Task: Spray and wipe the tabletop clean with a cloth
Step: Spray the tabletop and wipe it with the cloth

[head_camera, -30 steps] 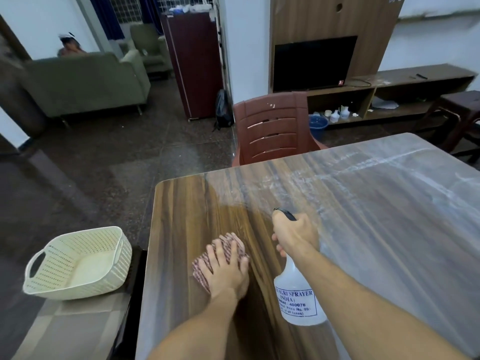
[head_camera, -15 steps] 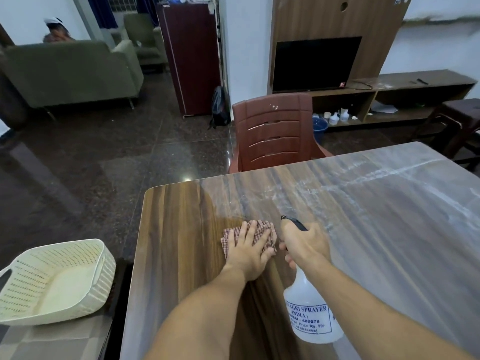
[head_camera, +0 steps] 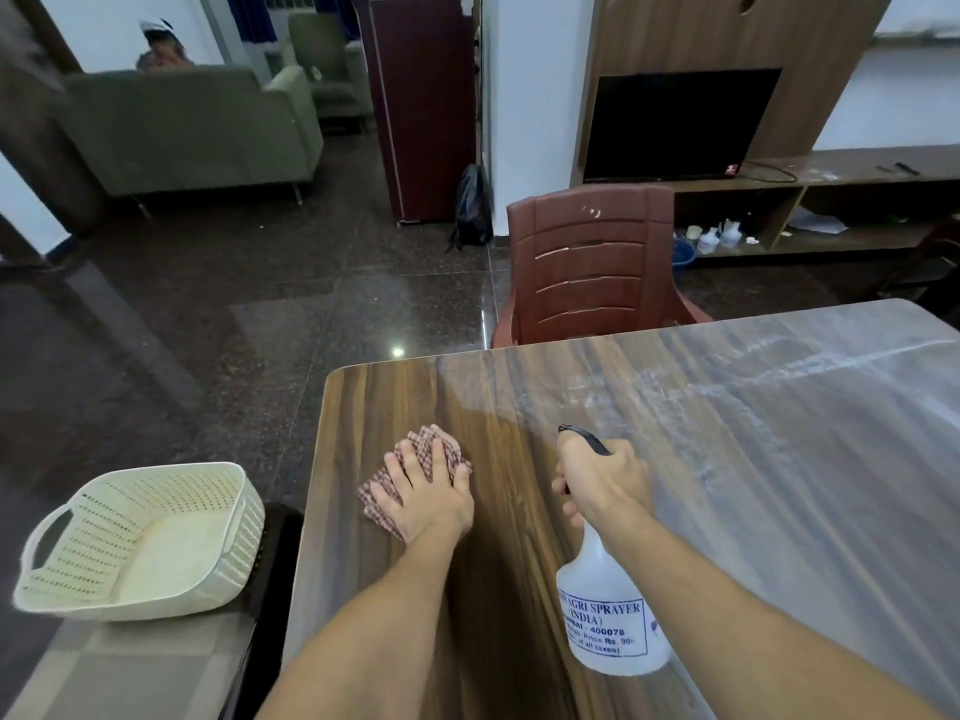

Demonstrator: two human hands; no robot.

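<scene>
A wooden tabletop (head_camera: 753, 485) fills the lower right; its right part looks hazy and streaked, its left strip darker. My left hand (head_camera: 428, 493) presses flat on a red-checked cloth (head_camera: 423, 446) near the table's left edge, fingers spread straight. To its right, my right hand (head_camera: 602, 480) grips the black trigger head of a translucent white spray bottle (head_camera: 610, 621), which hangs tilted above the table with its printed label facing me.
A cream perforated basket (head_camera: 140, 543) sits on a low surface left of the table. A brown plastic chair (head_camera: 592, 262) stands at the table's far edge. Beyond are dark polished floor, a green sofa (head_camera: 192, 127), a TV unit (head_camera: 680, 127) and shelves.
My left hand slid the cloth up and right toward the bottle, then back left toward the table's edge. The right hand keeps hold of the bottle in about the same place.
</scene>
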